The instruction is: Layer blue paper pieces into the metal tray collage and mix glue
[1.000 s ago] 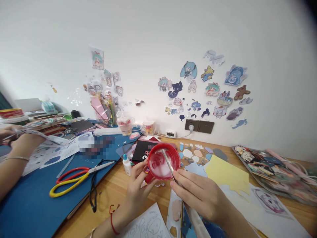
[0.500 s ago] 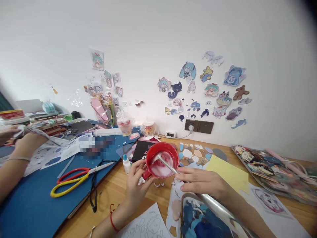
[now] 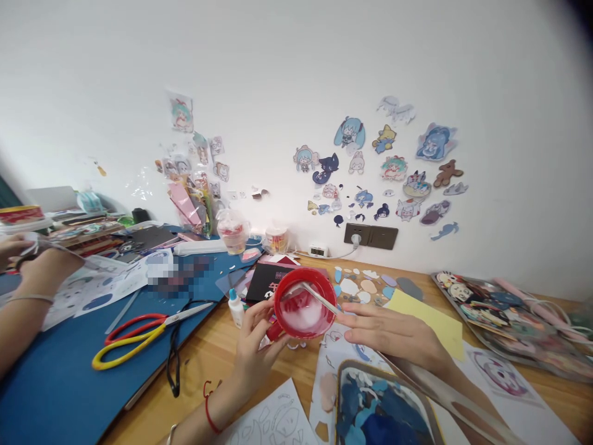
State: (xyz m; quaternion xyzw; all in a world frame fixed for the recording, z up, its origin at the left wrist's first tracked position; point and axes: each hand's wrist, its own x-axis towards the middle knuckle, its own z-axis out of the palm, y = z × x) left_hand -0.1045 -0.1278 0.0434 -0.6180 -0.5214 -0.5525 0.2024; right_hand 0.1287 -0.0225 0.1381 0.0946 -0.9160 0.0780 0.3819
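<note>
My left hand (image 3: 259, 337) is closed around the handle side of a red mug (image 3: 277, 312), tilted so its inside faces me. A whitish, pink-tinged liquid (image 3: 303, 314) is in the mug. With its fingers closed, my right hand (image 3: 393, 334) holds a long silver metal utensil (image 3: 323, 300). One end reaches into the mug; the handle runs under my hand to the lower right, blurred. The utensil's exact kind is unclear. A small white glue bottle (image 3: 236, 309) with a blue cap stands left of the mug. A tin (image 3: 341, 395) of blue paper pieces lies below my right hand.
Red-and-yellow-handled scissors (image 3: 134, 337) lie on a blue board (image 3: 60, 383). Another person's hand (image 3: 50, 272) holds paper at the left. Yellow paper (image 3: 428, 321) and a tray (image 3: 435, 281) of paper cutouts lie right. A printed sheet (image 3: 273, 420) is in front; a power socket (image 3: 370, 236) is behind.
The utensil's end has shifted inside the mug, and its handle has swung lower at the right. The mug has tilted slightly, and the liquid has moved within it.
</note>
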